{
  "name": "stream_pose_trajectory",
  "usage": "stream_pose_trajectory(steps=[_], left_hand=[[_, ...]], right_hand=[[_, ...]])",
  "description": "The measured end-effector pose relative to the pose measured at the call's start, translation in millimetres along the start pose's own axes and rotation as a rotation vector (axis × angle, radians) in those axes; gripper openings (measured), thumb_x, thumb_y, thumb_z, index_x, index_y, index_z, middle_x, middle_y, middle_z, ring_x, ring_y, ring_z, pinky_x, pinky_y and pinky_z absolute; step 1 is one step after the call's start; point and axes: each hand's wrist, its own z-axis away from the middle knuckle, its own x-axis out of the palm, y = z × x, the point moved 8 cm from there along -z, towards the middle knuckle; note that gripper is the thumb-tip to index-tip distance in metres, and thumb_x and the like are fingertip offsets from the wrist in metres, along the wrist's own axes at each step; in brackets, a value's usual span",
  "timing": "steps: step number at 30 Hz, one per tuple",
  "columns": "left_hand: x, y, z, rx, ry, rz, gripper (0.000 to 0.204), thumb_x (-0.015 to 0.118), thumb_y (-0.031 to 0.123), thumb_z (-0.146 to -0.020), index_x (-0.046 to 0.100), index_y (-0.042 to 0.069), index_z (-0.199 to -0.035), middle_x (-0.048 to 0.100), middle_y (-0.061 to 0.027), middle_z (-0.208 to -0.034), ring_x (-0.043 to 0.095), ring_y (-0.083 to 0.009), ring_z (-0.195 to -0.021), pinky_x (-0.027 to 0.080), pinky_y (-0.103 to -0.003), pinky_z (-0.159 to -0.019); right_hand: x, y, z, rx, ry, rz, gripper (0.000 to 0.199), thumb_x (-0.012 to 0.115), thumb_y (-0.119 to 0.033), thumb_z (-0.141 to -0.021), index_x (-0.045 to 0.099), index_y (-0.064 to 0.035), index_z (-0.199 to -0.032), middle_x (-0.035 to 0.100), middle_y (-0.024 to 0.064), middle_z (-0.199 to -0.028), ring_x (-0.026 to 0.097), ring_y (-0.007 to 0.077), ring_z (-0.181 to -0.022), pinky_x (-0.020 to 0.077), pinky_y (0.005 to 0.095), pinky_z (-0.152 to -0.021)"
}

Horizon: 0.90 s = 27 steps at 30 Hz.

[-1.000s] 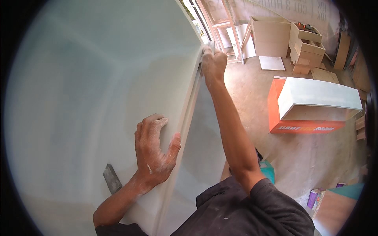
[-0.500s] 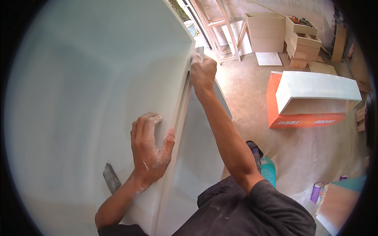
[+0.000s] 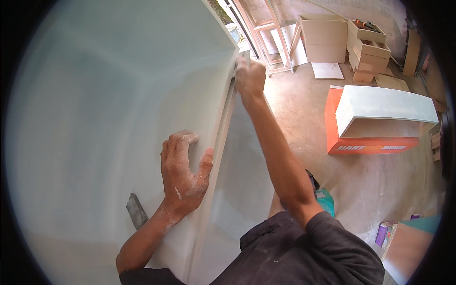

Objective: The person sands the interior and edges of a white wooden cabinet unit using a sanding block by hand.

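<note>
From where I stand, the big pale panel (image 3: 104, 123) spreads under the person's left side, its long edge running from near the body away toward the upper right. At the far end of that edge, the right hand (image 3: 251, 78) is closed around a grey block (image 3: 245, 55), whose showing end points away from the person; fingers hide the rest, so I can't tell its full long axis. The dusty left hand (image 3: 184, 168) lies over the panel close to the edge, holding nothing I can see, fingers bent and thumb spread wide. By the left forearm, a dark bar (image 3: 137, 211) lies on the panel, its long axis slanting from upper left to lower right.
</note>
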Motion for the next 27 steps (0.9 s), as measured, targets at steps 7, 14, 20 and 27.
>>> stream_pose_trajectory(steps=[7, 14, 20, 27], left_hand=[[-2, -1, 1, 0.025, 0.015, 0.028, 0.028, 0.062, 0.02, -0.096, 0.059, -0.001, -0.114, 0.058, -0.0183, -0.118, 0.054, -0.0325, -0.112, 0.044, -0.046, -0.099], [-1, -3, 1, 0.01, 0.007, 0.014, 0.028, 0.063, 0.021, -0.095, 0.059, -0.001, -0.112, 0.058, -0.0179, -0.116, 0.055, -0.0316, -0.11, 0.045, -0.046, -0.097], [-2, 0, 0, 0.036, 0.031, 0.017, 0.027, 0.064, 0.02, -0.094, 0.059, -0.001, -0.111, 0.059, -0.0175, -0.113, 0.056, -0.0317, -0.108, 0.046, -0.046, -0.096], [0, -1, -1, -0.002, 0.022, 0.012, 0.026, 0.063, 0.018, -0.095, 0.059, -0.001, -0.112, 0.059, -0.0171, -0.114, 0.055, -0.0315, -0.109, 0.045, -0.046, -0.097]], right_hand=[[3, 3, -18, 0.008, 0.039, 0.066, 0.034, 0.056, -0.024, -0.097, 0.073, 0.0046, -0.092, 0.073, 0.0199, -0.084, 0.071, 0.0345, -0.08, 0.0531, 0.0448, -0.083], [2, 8, -53, -0.036, 0.0, -0.014, 0.03, 0.061, -0.02, -0.093, 0.074, 0.007, -0.091, 0.073, 0.0191, -0.084, 0.071, 0.028, -0.078, 0.0539, 0.0392, -0.078], [-3, 1, -65, -0.098, -0.043, -0.099, 0.028, 0.065, -0.019, -0.094, 0.071, 0.006, -0.082, 0.063, 0.0047, -0.07, 0.051, 0.0112, -0.057, 0.0412, 0.0289, -0.054], [4, 15, -46, -0.044, -0.061, -0.144, 0.028, 0.063, -0.016, -0.094, 0.069, 0.0052, -0.076, 0.063, 0.0062, -0.065, 0.055, 0.0119, -0.05, 0.0417, 0.0307, -0.044]])
